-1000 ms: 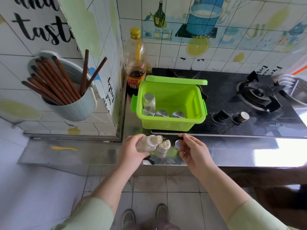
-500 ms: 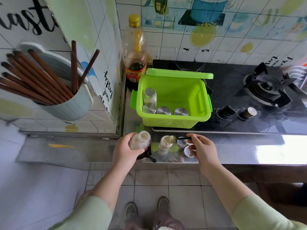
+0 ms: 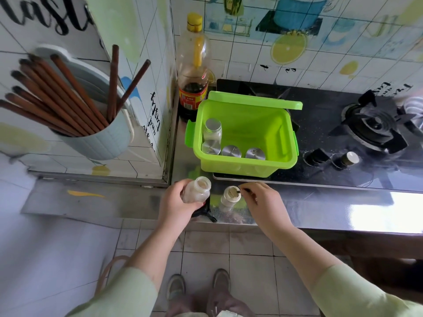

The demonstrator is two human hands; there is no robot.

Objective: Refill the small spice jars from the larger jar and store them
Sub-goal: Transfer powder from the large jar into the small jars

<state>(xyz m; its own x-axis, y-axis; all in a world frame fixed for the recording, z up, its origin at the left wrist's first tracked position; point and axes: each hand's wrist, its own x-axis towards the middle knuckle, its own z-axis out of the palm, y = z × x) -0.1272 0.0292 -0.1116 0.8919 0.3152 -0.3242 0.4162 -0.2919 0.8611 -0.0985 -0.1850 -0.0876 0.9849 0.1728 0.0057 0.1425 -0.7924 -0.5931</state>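
Left hand (image 3: 175, 203) fingers clamped round open larger jar (image 3: 197, 189), near desk edge. Right hand (image 3: 263, 202) fingers pinched on small spoon (image 3: 243, 190) over small jar (image 3: 230, 196). Risk: unsteadied jar tips, spills.

Pot (image 3: 415, 110): cut off by right edge of frame, blurred.
Dark object (image 3: 204, 212): lower centre, mostly hidden under left hand (image 3: 176, 205); unidentifiable.
Slim tool (image 3: 245, 191): beside right hand (image 3: 263, 202), too small to identify.

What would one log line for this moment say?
left hand: holds open larger jar | right hand: thin tool in small spice jar | green bin: four capped jars
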